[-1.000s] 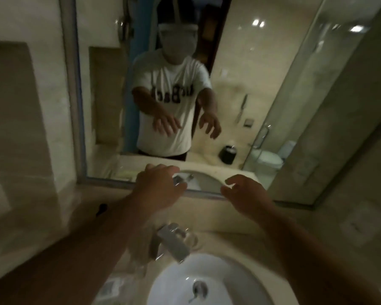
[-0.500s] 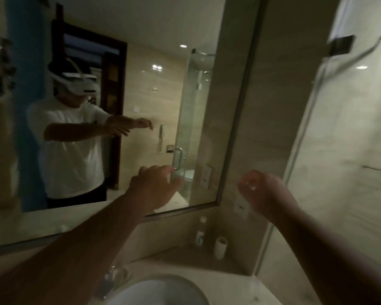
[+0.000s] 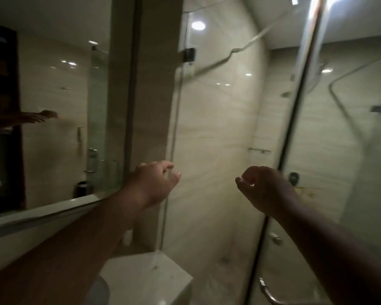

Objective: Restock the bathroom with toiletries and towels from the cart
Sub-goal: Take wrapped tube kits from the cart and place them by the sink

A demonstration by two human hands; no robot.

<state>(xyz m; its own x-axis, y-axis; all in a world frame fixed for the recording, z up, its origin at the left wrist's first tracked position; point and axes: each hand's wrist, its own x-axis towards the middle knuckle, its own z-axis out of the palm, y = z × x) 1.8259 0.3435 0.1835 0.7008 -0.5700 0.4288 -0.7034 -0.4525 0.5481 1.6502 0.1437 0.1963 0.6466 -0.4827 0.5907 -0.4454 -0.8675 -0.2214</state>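
Both arms reach forward at chest height in a dim bathroom. My left hand (image 3: 155,184) hangs in front of the glass shower panel (image 3: 209,139), fingers loosely curled and apart, holding nothing. My right hand (image 3: 265,188) is level with it to the right, near the edge of the glass shower door (image 3: 330,150), also loosely curled around nothing. No toiletries, towels or cart are in view. A small white cup (image 3: 128,236) stands at the back of the counter, partly hidden behind my left forearm.
The wall mirror (image 3: 53,128) fills the left and reflects a person's arm. The pale counter corner (image 3: 145,276) and the sink rim (image 3: 101,291) lie below. A metal door handle (image 3: 267,292) sits low on the shower door. Tiled shower walls stand behind the glass.
The view has swung right, from the sink and mirror to the shower enclosure. Both hands stayed raised and empty, moving along with the turn.
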